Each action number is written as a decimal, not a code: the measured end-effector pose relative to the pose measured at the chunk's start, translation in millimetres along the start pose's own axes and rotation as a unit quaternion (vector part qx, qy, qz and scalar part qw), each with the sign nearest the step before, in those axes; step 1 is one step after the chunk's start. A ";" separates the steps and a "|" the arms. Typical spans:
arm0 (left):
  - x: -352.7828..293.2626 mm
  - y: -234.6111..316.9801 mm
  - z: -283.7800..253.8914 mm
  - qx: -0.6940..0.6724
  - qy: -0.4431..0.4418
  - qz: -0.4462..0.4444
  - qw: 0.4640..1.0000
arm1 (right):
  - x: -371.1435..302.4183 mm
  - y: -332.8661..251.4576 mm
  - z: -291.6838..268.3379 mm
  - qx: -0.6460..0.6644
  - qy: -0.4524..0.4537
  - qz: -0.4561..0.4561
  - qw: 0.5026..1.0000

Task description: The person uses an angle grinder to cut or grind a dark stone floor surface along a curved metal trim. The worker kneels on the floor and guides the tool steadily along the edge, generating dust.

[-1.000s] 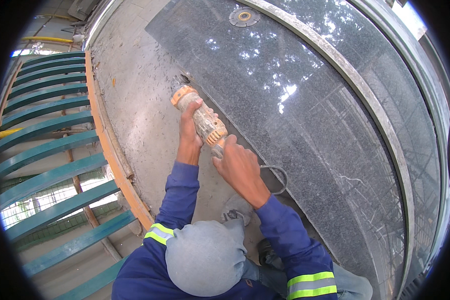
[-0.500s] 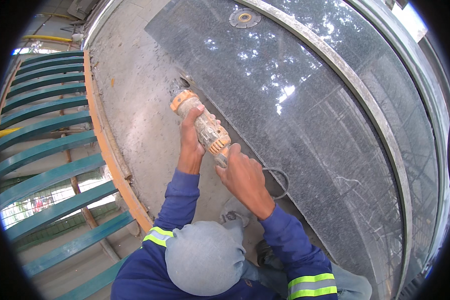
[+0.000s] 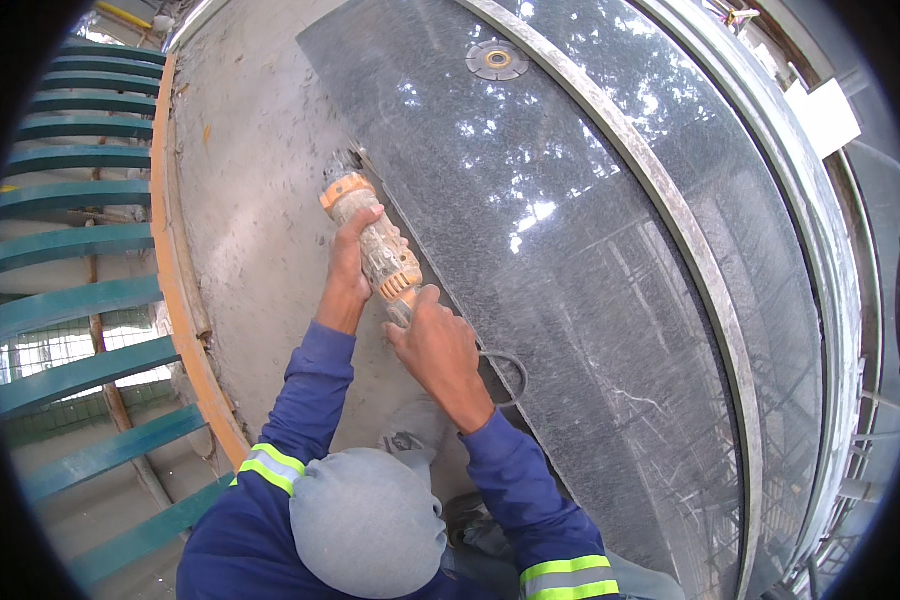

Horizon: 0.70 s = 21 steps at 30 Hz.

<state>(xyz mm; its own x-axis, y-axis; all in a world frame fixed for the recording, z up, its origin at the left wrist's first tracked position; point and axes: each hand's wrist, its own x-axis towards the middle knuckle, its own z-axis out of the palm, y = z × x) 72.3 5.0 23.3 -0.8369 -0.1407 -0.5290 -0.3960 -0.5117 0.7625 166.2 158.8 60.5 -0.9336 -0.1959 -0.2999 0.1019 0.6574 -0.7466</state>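
A dusty orange angle grinder (image 3: 388,255) is held at a slant in both my hands. My left hand (image 3: 350,262) is closed round the front of its body, just behind the orange collar. Farther back, my right hand (image 3: 438,350) wraps the rear handle. The grinder's head and disc touch or nearly touch the left edge of a polished dark stone slab (image 3: 440,190); dust and blur hide the exact contact. A grey cable (image 3: 518,375) loops out near my right wrist onto the slab.
A loose segmented cutting disc (image 3: 497,60) lies on the slab's far part. Along the slab runs a narrow raised stone strip (image 3: 660,185). Dusty concrete floor (image 3: 245,180) lies left, bordered by an orange rail (image 3: 175,290) with teal slats (image 3: 80,240) over a drop.
The view has shifted, so the grinder and my arms appear farther left. Both hands keep their grip, and the grinder's head stays by the slab's edge.
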 end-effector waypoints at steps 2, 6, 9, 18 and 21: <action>-2.6 0.2 1.0 -0.005 -0.001 -0.002 1.000 | -2.3 -0.1 -1.1 -0.005 0.001 -0.002 1.000; -12.4 0.4 5.9 -0.006 0.011 0.011 1.000 | -10.3 2.0 -1.0 -0.010 0.008 -0.010 1.000; -14.8 -0.5 5.3 -0.008 0.007 0.012 1.000 | -13.0 3.2 -0.7 -0.007 0.004 -0.008 1.000; -15.9 -0.8 7.1 -0.011 0.016 0.020 1.000 | -11.7 1.8 -3.1 -0.008 0.003 -0.005 1.000; -11.2 0.2 6.5 -0.011 0.014 0.019 1.000 | -5.9 0.9 -0.9 -0.012 0.000 0.000 1.000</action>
<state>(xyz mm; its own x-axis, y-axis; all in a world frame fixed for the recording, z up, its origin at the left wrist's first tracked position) 79.2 12.0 31.8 -0.8397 -0.1847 -0.5107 -0.3558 -0.5234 0.7743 171.5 161.2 62.1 -0.9333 -0.1965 -0.3006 0.0935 0.6752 -0.7317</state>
